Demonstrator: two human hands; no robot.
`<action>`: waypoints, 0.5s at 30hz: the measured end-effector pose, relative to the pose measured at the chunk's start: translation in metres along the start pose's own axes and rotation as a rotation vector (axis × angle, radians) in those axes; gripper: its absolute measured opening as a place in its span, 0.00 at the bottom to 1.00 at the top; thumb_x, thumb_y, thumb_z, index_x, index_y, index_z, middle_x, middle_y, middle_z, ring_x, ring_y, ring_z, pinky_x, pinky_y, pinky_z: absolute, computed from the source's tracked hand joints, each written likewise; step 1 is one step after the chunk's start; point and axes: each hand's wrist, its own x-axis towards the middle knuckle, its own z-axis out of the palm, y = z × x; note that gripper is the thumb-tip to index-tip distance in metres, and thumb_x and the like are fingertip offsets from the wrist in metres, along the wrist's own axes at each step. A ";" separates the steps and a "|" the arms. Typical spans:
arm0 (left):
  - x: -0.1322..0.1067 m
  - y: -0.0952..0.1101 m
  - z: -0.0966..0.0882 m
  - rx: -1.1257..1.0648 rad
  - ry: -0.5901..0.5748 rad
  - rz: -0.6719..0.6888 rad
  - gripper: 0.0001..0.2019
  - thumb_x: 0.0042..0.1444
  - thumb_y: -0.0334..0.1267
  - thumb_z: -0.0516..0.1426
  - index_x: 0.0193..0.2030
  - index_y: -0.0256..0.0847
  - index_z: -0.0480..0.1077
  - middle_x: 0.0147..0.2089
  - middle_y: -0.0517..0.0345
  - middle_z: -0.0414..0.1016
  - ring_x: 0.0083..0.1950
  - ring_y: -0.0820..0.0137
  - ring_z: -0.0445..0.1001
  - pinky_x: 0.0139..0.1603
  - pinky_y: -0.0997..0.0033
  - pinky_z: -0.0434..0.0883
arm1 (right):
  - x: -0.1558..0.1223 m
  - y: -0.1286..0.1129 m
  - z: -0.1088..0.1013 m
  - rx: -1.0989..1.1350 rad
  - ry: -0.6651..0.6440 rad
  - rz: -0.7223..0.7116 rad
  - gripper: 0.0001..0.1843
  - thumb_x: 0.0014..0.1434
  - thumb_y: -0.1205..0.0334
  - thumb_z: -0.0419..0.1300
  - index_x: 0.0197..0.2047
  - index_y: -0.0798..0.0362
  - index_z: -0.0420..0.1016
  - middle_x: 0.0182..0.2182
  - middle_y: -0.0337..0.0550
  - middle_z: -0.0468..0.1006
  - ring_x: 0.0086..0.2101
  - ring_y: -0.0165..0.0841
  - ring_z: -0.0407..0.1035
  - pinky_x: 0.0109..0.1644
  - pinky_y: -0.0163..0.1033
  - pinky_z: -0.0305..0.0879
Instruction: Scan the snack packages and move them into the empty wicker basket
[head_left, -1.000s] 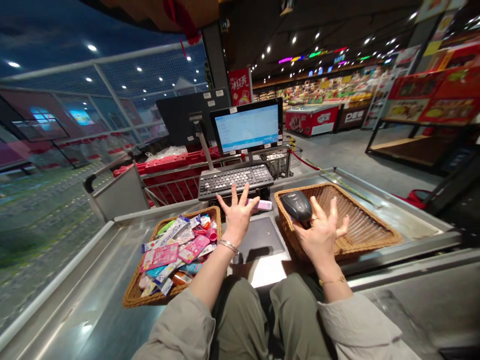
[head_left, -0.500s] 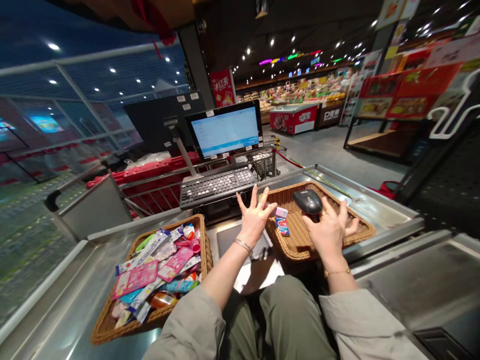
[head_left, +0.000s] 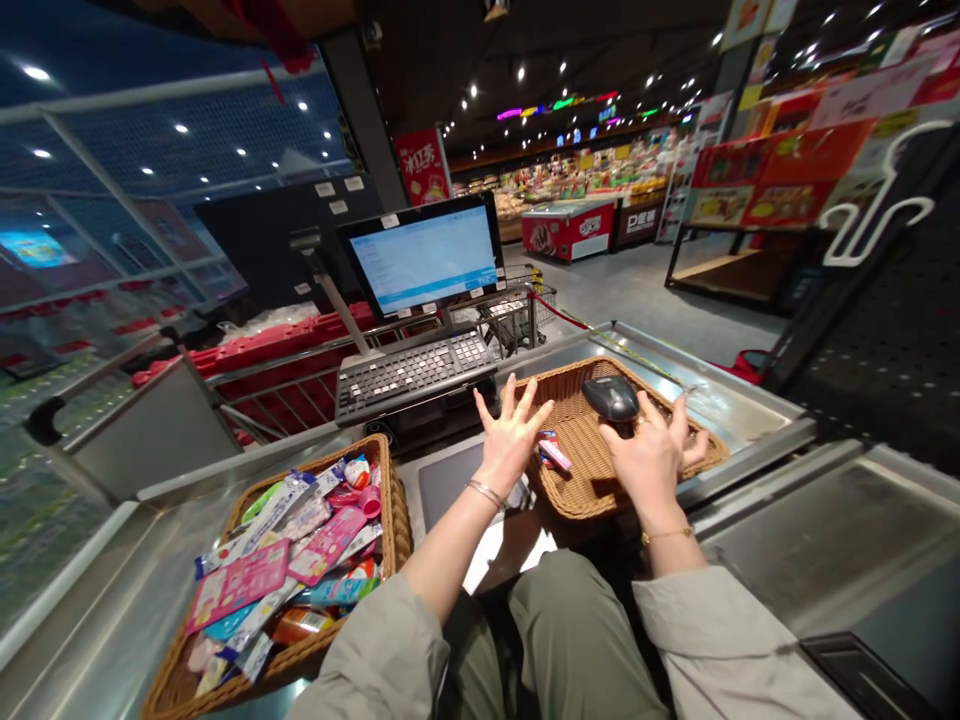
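My left hand (head_left: 511,437) has its fingers spread and holds nothing. It is over the left edge of a wicker basket (head_left: 589,455). Close to its fingertips, a small pink-and-white pack (head_left: 557,457) rests against a small blue-and-red pack (head_left: 548,437) inside that basket. Above the basket's right side, my right hand (head_left: 654,455) grips a black handheld barcode scanner (head_left: 610,398), its head pointing away from me. Part of the scanner's handle is hidden behind my fingers. On my left sits a second wicker basket (head_left: 397,510), heaped with small packaged goods (head_left: 300,560).
A keyboard (head_left: 416,375) and a lit monitor (head_left: 427,258) stand beyond the baskets. Metal counter surfaces (head_left: 832,540) extend on both sides. A white hook rack (head_left: 862,220) rises at right. Further off are a red freezer (head_left: 568,232) and shop shelves.
The pink-and-white pack has left my left fingertips and lies by the blue-and-red pack. The view has turned slightly right. My right hand keeps its grip on the scanner.
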 end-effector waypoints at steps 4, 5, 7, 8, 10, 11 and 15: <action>-0.009 -0.014 -0.010 0.007 -0.002 -0.056 0.27 0.64 0.47 0.59 0.70 0.55 0.62 0.78 0.50 0.48 0.80 0.48 0.35 0.67 0.15 0.31 | -0.004 -0.010 0.002 -0.003 -0.015 -0.037 0.18 0.57 0.49 0.58 0.40 0.53 0.81 0.59 0.55 0.76 0.70 0.53 0.43 0.68 0.74 0.30; -0.012 -0.017 -0.012 0.011 0.000 -0.073 0.28 0.63 0.48 0.59 0.70 0.55 0.62 0.78 0.50 0.48 0.80 0.48 0.35 0.67 0.16 0.31 | -0.005 -0.013 0.002 0.000 -0.019 -0.049 0.19 0.57 0.49 0.58 0.41 0.53 0.81 0.59 0.54 0.75 0.70 0.53 0.44 0.68 0.74 0.30; -0.019 -0.024 -0.018 0.024 0.001 -0.109 0.30 0.63 0.50 0.60 0.70 0.55 0.61 0.78 0.50 0.48 0.80 0.49 0.36 0.67 0.17 0.31 | -0.008 -0.021 0.003 0.012 -0.024 -0.067 0.19 0.57 0.48 0.58 0.42 0.53 0.81 0.60 0.54 0.75 0.71 0.53 0.44 0.69 0.73 0.30; -0.023 -0.028 -0.021 0.031 -0.001 -0.126 0.30 0.62 0.50 0.60 0.71 0.55 0.61 0.78 0.50 0.48 0.80 0.49 0.37 0.68 0.17 0.31 | -0.009 -0.026 0.004 0.018 -0.025 -0.074 0.19 0.57 0.48 0.58 0.42 0.53 0.81 0.60 0.54 0.75 0.71 0.53 0.45 0.69 0.73 0.29; -0.031 -0.035 -0.026 0.046 -0.005 -0.160 0.32 0.61 0.51 0.61 0.71 0.55 0.60 0.78 0.50 0.48 0.80 0.48 0.38 0.68 0.17 0.31 | -0.013 -0.036 0.006 0.033 -0.028 -0.086 0.19 0.57 0.48 0.59 0.41 0.53 0.81 0.59 0.54 0.76 0.70 0.53 0.46 0.70 0.72 0.29; -0.036 -0.039 -0.029 0.054 -0.006 -0.177 0.33 0.60 0.52 0.62 0.71 0.54 0.60 0.78 0.50 0.48 0.80 0.48 0.38 0.68 0.18 0.31 | -0.014 -0.041 0.007 0.042 -0.030 -0.092 0.18 0.57 0.48 0.59 0.40 0.52 0.81 0.59 0.54 0.76 0.70 0.53 0.46 0.70 0.71 0.29; -0.057 -0.057 -0.041 0.092 -0.006 -0.243 0.34 0.59 0.52 0.62 0.71 0.53 0.61 0.78 0.48 0.47 0.79 0.46 0.38 0.68 0.18 0.31 | -0.022 -0.062 0.012 0.082 -0.060 -0.115 0.17 0.56 0.48 0.59 0.37 0.52 0.81 0.59 0.54 0.76 0.70 0.52 0.47 0.69 0.70 0.30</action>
